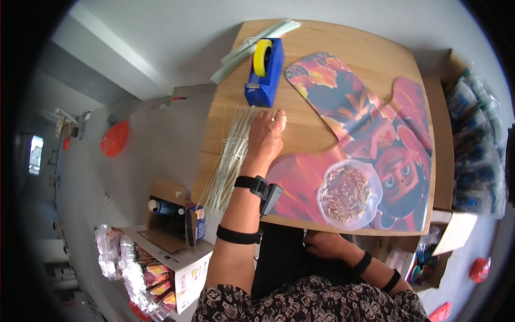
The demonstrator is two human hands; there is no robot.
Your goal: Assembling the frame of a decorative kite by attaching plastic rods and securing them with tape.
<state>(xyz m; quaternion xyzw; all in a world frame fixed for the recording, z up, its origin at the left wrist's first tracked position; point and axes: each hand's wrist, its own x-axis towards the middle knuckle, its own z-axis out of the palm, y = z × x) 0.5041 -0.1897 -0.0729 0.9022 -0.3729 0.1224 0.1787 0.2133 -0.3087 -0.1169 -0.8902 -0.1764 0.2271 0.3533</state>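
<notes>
Shirt (306, 300), L hand (266, 134) at sticks (230, 161), R hand (325, 244), grips unclear, wd tbl (303, 126), gry flr (171, 123)

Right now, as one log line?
left hand: by strands, grip unclear; right hand: by near edge of table; bowl: on printed mat; tape dispenser: beyond strands

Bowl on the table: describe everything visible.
The bowl is clear, slightly cloudy and plastic-looking, with an open top and a wavy, lobed rim. It stands upright on the printed sheet, close to the table's near edge. Inside lies a loose heap of small pieces, many short, tan-gold and rod-like; what they are is too small to tell. Neither hand appears to touch it.
</notes>
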